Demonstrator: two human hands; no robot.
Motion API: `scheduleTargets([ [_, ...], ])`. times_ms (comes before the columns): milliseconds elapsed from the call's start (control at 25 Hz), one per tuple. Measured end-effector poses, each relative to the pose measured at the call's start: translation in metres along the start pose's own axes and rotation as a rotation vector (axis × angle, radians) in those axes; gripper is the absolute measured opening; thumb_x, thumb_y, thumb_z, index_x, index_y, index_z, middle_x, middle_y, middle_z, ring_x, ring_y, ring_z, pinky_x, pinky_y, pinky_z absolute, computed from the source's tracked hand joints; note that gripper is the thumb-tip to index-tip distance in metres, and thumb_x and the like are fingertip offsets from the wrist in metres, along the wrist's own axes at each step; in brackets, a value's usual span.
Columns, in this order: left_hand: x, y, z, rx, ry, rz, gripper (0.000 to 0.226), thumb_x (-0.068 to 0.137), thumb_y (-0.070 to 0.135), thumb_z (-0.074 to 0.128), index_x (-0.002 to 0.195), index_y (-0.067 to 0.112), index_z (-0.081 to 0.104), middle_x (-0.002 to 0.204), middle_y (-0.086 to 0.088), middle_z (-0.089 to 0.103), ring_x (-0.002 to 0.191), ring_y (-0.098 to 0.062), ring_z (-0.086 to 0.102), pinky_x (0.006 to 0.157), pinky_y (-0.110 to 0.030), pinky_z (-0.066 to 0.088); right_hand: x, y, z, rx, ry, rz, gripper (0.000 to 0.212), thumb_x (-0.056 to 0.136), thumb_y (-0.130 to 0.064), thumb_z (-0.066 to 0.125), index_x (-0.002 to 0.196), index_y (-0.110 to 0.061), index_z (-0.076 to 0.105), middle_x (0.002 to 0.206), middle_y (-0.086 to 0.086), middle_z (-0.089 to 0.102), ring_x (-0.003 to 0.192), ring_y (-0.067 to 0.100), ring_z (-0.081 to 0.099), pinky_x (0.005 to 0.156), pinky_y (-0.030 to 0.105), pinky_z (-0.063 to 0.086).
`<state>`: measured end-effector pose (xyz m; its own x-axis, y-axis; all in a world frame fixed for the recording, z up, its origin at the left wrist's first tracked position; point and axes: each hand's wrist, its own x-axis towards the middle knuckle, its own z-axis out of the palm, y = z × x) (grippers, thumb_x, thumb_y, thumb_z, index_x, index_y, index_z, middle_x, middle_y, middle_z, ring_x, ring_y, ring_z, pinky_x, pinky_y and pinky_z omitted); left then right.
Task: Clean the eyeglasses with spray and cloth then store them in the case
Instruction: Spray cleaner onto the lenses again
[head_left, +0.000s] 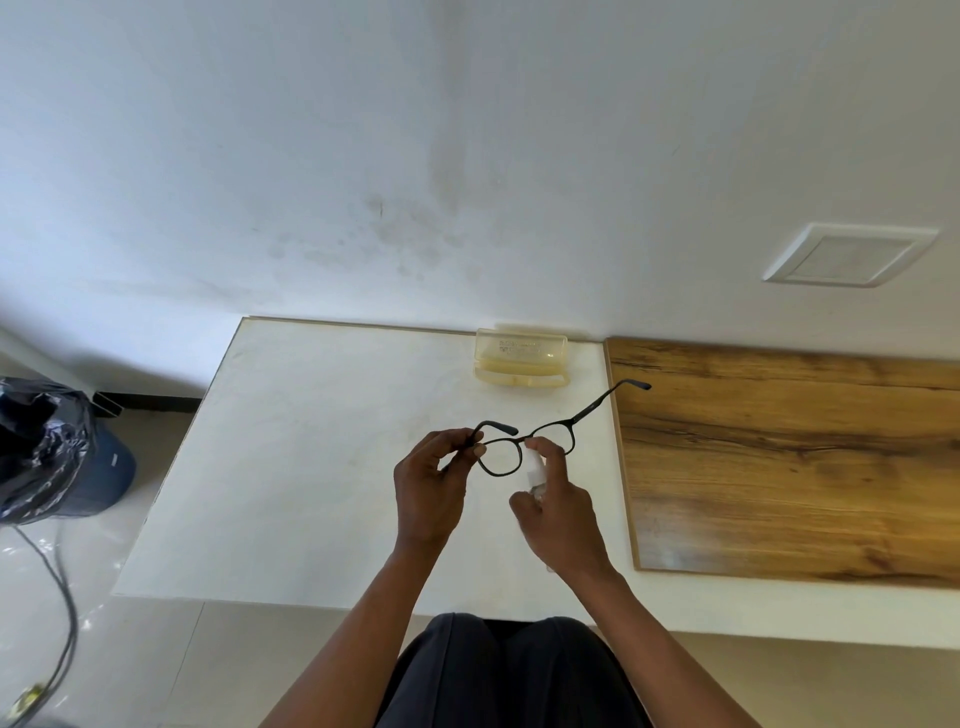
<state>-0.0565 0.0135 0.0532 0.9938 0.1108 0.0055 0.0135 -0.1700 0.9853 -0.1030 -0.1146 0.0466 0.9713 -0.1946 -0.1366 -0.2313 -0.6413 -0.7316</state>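
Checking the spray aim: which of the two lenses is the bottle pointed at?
Apparently the lens by the left hand, which pinches that end of the eyeglasses. The right hand holds the spray bottle beside it; the other lens lies beyond.

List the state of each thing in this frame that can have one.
eyeglasses: temples unfolded, held above the table
left hand: pinches the frame's left corner
right hand: grips the spray bottle
spray bottle: held close to the lenses
case: lid closed, on the table by the wall
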Motion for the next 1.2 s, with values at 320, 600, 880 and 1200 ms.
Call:
scheduleTargets([
  [320,0.001,0.004,-0.004,-0.003,-0.001,0.034,0.012,0.076,-0.002,0.070,0.083,0.008,0.071,0.083,0.006,0.068,0.078,0.008,0.062,0.070,-0.005,0.043,0.018,0.015,-0.023,-0.103,0.142,0.067,0.053,0.082,-0.009,0.050,0.131,-0.022,0.032,0.063,0.005,0.052,0.062,0.027,0.054,0.058,0.035,0.043],
  [600,0.002,0.006,-0.005,-0.005,-0.008,0.039,0.013,0.076,-0.001,0.070,0.083,0.009,0.071,0.084,0.005,0.068,0.079,0.005,0.062,0.072,-0.006,0.044,0.019,0.018,-0.021,-0.105,0.170,0.069,0.053,0.082,-0.010,0.050,0.130,-0.022,0.032,0.067,0.005,0.053,0.065,0.027,0.054,0.059,0.032,0.042],
  [880,0.003,0.007,-0.007,-0.003,0.008,0.030,0.018,0.076,-0.003,0.070,0.082,0.014,0.070,0.083,0.008,0.067,0.078,0.009,0.061,0.071,-0.004,0.043,0.023,0.045,-0.024,0.158,0.216,0.158,0.068,0.067,-0.023,0.044,0.129,-0.036,0.018,0.099,0.010,0.049,0.090,0.032,0.051,0.078,0.036,0.041],
  [1200,0.005,0.001,-0.010,0.017,0.027,0.011,0.015,0.076,-0.001,0.070,0.082,0.014,0.070,0.084,0.009,0.067,0.078,0.011,0.060,0.071,-0.003,0.042,0.035,0.086,-0.035,0.043,0.250,0.108,0.069,0.080,0.007,0.058,0.137,-0.007,0.022,0.138,0.020,0.033,0.120,0.036,0.042,0.086,0.033,0.041],
])
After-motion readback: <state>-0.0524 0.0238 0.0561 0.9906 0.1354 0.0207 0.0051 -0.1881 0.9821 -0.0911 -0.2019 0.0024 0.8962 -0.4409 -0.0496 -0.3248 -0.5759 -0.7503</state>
